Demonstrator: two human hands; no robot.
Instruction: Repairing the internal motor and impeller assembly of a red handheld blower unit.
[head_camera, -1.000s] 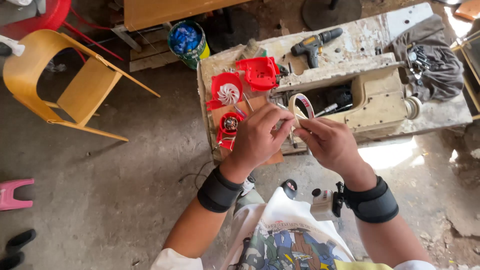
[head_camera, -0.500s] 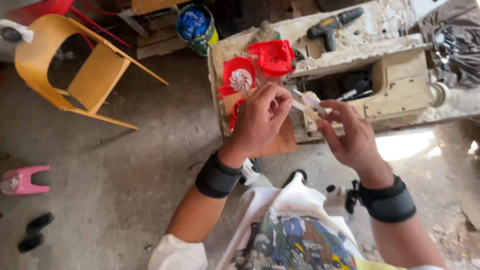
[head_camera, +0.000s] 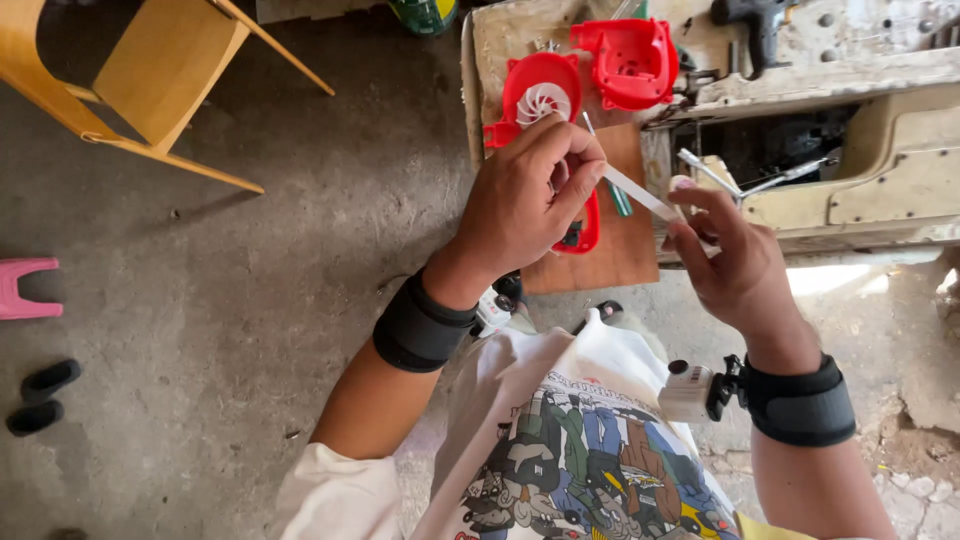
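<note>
Nearest the camera, both wrists wear black bands, the right one carrying a small white device (head_camera: 688, 391). Above them the left hand (head_camera: 525, 195) is closed, its fingertips pinching one end of a thin white strip (head_camera: 640, 195); the right hand (head_camera: 735, 260) grips the other end between thumb and fingers, so the strip runs taut between the two hands, in the air just above the counter (head_camera: 900, 65) edge. The work looks to be mid-handling of that strip; a steady pull with both pinches kept firm seems called for. Beyond lie a brown board (head_camera: 610, 260), a red fan housing (head_camera: 540, 100) with a white impeller, a second red shell (head_camera: 625, 60), and a drill (head_camera: 755, 20) farthest off.
</note>
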